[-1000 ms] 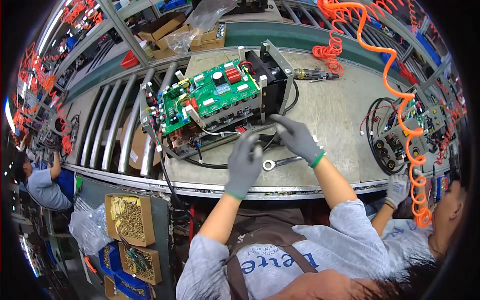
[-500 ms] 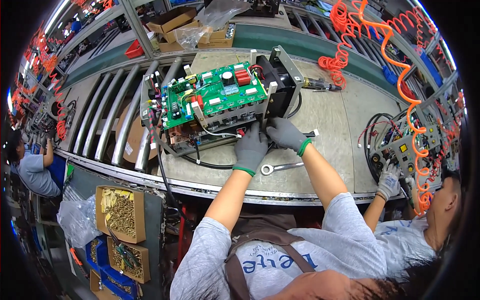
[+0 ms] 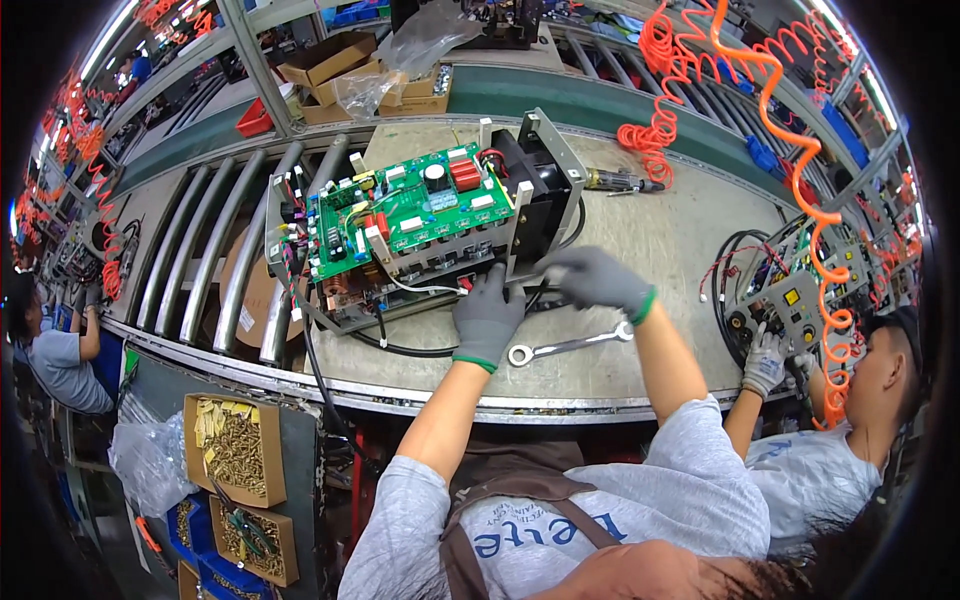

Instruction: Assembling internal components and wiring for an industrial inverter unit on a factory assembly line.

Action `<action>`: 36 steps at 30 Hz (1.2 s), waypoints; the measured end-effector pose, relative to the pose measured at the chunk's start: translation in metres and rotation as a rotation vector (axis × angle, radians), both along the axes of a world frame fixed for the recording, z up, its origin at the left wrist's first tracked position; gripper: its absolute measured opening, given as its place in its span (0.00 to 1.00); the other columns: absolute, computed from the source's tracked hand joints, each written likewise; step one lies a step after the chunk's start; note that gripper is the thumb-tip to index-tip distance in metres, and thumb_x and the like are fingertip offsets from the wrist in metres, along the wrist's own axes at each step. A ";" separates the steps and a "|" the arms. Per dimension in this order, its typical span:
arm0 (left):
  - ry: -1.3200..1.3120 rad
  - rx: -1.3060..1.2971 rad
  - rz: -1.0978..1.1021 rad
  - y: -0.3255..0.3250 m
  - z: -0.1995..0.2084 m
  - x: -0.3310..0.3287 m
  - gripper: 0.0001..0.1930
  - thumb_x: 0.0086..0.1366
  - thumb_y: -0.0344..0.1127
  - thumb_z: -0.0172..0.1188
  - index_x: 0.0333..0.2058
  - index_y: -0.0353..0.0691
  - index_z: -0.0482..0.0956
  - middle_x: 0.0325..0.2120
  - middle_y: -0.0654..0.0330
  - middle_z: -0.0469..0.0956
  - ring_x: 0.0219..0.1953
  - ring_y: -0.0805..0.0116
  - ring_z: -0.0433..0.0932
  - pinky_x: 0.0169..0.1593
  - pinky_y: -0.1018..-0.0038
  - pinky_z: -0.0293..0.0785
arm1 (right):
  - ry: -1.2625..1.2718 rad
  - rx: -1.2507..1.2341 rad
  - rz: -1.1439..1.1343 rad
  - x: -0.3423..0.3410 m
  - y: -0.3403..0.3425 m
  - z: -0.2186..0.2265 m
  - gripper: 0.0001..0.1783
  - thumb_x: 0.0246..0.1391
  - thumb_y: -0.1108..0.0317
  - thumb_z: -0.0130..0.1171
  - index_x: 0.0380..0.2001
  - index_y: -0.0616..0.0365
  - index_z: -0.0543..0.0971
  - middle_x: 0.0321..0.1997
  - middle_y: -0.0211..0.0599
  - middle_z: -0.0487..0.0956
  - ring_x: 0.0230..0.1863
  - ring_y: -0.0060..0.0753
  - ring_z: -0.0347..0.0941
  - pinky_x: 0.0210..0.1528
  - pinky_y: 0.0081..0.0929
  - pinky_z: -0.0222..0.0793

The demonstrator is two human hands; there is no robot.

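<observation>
An open electronic unit with a green circuit board, a metal chassis and a black fan lies on the bench before me. My left hand, in a grey glove with a green cuff, presses its fingers together at the chassis's near lower edge, beside a white wire with a red end. What lies under those fingertips is hidden. My right hand, gloved alike, is at the near right corner below the fan, its fingers curled and slightly blurred. Whatever they pinch is too small to name. A combination wrench lies just nearer me.
A screwdriver-like power tool rests beyond the unit, near an orange coiled hose. Steel rollers run to the left. Boxes of brass screws stand lower left. At right a co-worker's gloved hand touches another unit.
My right hand has drawn back slightly from the chassis corner, its fingers curling. More of the wrench now shows. The whole view has shifted a little, with the unit appearing lower and further left.
</observation>
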State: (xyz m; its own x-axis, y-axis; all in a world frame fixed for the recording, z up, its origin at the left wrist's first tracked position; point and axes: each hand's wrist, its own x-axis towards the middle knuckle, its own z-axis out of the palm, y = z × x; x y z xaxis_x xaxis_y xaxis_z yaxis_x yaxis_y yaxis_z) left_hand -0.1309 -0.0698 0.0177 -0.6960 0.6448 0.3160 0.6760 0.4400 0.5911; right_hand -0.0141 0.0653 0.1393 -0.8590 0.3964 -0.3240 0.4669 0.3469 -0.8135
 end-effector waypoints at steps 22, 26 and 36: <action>0.111 -0.409 0.896 -0.348 0.101 -0.045 0.16 0.58 0.42 0.59 0.45 0.48 0.79 0.40 0.56 0.80 0.41 0.56 0.80 0.45 0.63 0.76 | -0.114 0.941 -0.100 -0.010 0.258 -0.108 0.31 0.52 0.45 0.56 0.47 0.62 0.70 0.46 0.62 0.76 0.51 0.64 0.71 0.51 0.48 0.66; -0.149 -0.803 0.841 -0.376 0.124 -0.078 0.23 0.54 0.50 0.63 0.46 0.45 0.78 0.43 0.52 0.80 0.44 0.54 0.79 0.50 0.62 0.74 | -0.288 0.760 -0.200 0.023 0.269 -0.128 0.31 0.55 0.45 0.54 0.46 0.65 0.71 0.42 0.61 0.78 0.47 0.59 0.75 0.48 0.43 0.67; -0.484 -0.278 0.784 -0.413 0.083 -0.085 0.11 0.58 0.38 0.63 0.33 0.35 0.81 0.23 0.56 0.81 0.21 0.68 0.81 0.34 0.72 0.76 | 0.264 -0.162 -0.644 0.115 0.051 -0.020 0.15 0.59 0.54 0.52 0.38 0.54 0.74 0.21 0.23 0.68 0.20 0.16 0.65 0.20 0.16 0.60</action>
